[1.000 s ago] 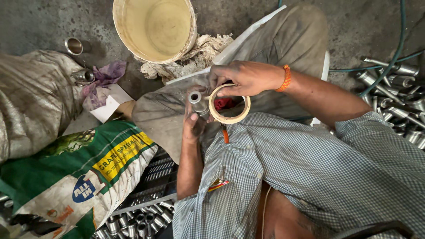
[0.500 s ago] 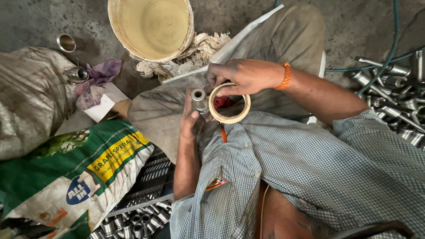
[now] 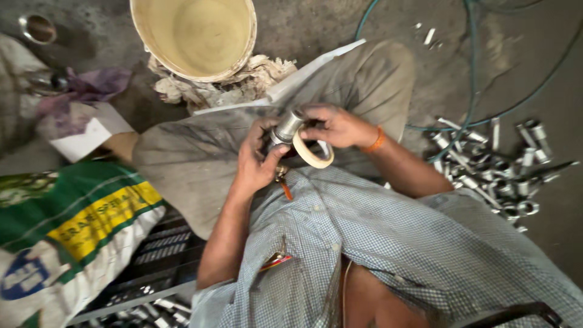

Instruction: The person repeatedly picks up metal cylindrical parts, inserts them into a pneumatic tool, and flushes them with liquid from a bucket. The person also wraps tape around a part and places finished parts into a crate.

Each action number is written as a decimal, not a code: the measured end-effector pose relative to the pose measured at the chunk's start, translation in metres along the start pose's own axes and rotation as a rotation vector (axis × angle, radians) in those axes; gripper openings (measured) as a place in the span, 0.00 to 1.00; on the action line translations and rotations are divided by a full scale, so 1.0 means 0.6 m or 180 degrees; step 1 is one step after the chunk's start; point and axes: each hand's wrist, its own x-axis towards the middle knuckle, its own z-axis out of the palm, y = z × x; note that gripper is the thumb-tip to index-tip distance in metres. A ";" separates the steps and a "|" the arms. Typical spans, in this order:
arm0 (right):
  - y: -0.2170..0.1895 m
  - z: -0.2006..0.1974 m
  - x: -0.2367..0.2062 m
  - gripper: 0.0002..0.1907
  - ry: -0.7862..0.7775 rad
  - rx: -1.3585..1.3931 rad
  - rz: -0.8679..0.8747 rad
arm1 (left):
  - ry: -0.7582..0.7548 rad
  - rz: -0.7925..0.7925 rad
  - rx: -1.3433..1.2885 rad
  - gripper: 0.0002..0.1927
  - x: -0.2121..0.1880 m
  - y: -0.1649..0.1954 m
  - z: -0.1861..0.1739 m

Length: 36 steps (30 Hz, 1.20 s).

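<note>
Both hands meet right over the lap here. The left hand [image 3: 258, 161] is wrapped around the lower part of a short metal pipe fitting [image 3: 286, 128], fingers and thumb closed on it, holding it tilted with its open end pointing up and away. The right hand [image 3: 334, 126] comes in from the other side, fingers curled over the top of the fitting and pinching a roll of pale tape [image 3: 314, 153] that sits right against the metal – roll and fitting are touching, the roll hanging just below the right fingers. An orange band [image 3: 376, 141] sits on the right wrist.

Around that: a cream plastic bucket [image 3: 194, 37] stands on the floor up ahead, with a wad of dirty rags [image 3: 252, 76] bunched at its base. Off to the right there's a heap of shiny metal fittings [image 3: 492, 167] on the concrete, and a green hose [image 3: 470, 91] loops past them. On the left a green-and-yellow printed sack [image 3: 67, 225] lies over a dark plastic crate [image 3: 161, 258] – more metal pieces show at the bottom edge under it
</note>
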 end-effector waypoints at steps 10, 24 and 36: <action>0.032 0.037 -0.109 0.11 0.0405 0.1016 0.0944 | 0.0091 0.0361 0.1386 0.24 0.019 0.033 0.029; -0.020 0.069 -0.132 0.16 0.1233 0.1752 0.0494 | 0.0006 0.0491 0.1959 0.22 0.025 0.049 0.048; -0.062 0.018 -0.096 0.11 0.0517 -0.0743 -0.0503 | -0.0096 0.0333 0.1736 0.23 0.026 0.023 0.032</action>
